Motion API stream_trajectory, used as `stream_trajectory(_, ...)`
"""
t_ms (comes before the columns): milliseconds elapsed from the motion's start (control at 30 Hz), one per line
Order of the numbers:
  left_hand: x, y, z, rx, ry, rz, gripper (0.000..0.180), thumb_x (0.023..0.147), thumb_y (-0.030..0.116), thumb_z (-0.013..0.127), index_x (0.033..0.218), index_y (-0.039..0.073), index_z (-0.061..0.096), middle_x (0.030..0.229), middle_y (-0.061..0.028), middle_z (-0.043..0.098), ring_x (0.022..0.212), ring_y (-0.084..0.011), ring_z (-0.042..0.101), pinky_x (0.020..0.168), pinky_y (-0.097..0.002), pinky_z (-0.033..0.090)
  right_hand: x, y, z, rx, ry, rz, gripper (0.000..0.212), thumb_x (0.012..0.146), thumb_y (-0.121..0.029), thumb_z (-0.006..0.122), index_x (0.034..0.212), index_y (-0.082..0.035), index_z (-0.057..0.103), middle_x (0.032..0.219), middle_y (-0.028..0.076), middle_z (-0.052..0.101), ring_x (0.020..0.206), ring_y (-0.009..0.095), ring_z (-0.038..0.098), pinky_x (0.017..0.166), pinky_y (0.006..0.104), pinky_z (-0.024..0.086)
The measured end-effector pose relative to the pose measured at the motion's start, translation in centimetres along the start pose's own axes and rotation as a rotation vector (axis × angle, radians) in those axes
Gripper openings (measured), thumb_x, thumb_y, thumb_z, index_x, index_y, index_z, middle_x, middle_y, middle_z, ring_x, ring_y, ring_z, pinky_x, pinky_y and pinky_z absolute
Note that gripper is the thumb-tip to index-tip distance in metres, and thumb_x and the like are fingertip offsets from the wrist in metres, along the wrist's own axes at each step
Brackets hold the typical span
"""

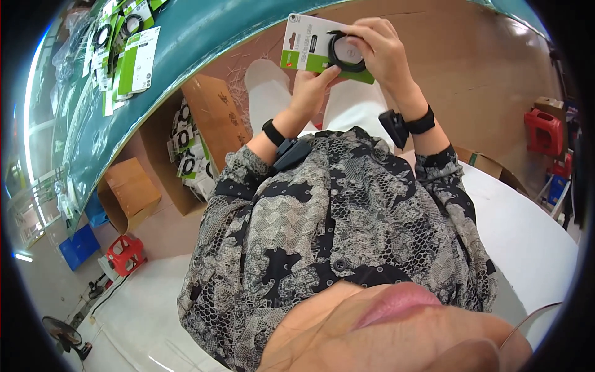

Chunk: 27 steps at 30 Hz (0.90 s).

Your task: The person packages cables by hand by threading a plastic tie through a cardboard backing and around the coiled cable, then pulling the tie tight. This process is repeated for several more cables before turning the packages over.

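A white and green hang card (305, 38) with a coiled black cable (333, 51) on its front is held up over my lap. My left hand (311, 92) grips the card's lower edge, its thumb on the front near the coil and the other fingers hidden behind. From the right, my right hand (379, 52) is closed over the card's right end, fingers bent onto the coil. What its fingertips press on is partly covered. Both wrists carry black straps with black devices.
Several similar cable cards (137, 62) lie piled on the teal table (204, 37) at the upper left. Below its edge, an open cardboard box (214, 108) holds more carded cables. A smaller carton (131, 186) and a red plastic stool (126, 254) stand further left.
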State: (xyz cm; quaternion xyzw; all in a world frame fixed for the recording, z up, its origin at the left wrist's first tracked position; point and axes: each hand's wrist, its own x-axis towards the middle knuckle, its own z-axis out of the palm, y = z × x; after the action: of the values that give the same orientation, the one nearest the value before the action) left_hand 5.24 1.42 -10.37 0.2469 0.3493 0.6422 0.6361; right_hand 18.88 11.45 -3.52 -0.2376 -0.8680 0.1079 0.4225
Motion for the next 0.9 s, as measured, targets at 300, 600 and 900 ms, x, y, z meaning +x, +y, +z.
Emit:
stream_trajectory(300, -0.9, 1.1, -1.4, 0.424, -0.011, 0.132, 0.035, 0.084, 0.001, 0.059, 0.118, -0.002, 0.053, 0.108, -0.0061, 0.058, 0.097, -0.0153, 0.056, 0.082, -0.0294, 0.048, 1.3, 1.0, 0.4, 0.231, -0.14, 0.099, 0.003, 0.072, -0.007, 0.066, 0.075, -0.007, 0.065, 0.078, 0.007, 0.06, 0.08, 0.026, 0.057, 0.072, 0.0354, 0.048)
stream_trajectory(600, 0.5, 0.8, -0.7, 0.468, -0.094, 0.125, 0.02, 0.082, 0.001, 0.06, 0.101, -0.005, 0.059, 0.084, -0.0035, 0.062, 0.073, -0.0102, 0.056, 0.065, -0.0258, 0.047, 2.2, -0.6, -3.2, 0.234, -0.17, 0.242, 0.008, 0.074, -0.005, 0.066, 0.079, -0.002, 0.061, 0.081, 0.012, 0.058, 0.084, 0.03, 0.056, 0.076, 0.037, 0.046)
stream_trajectory(900, 1.9, 1.5, 3.9, 0.299, -0.211, 0.182, 0.016, 0.085, 0.001, 0.06, 0.1, -0.005, 0.059, 0.088, -0.0035, 0.062, 0.077, -0.0085, 0.056, 0.067, -0.0234, 0.047, 1.7, -1.3, -6.1, 0.351, 0.053, 0.423, 0.014, 0.072, -0.001, 0.069, 0.078, -0.001, 0.057, 0.082, 0.012, 0.057, 0.081, 0.026, 0.056, 0.071, 0.0355, 0.046)
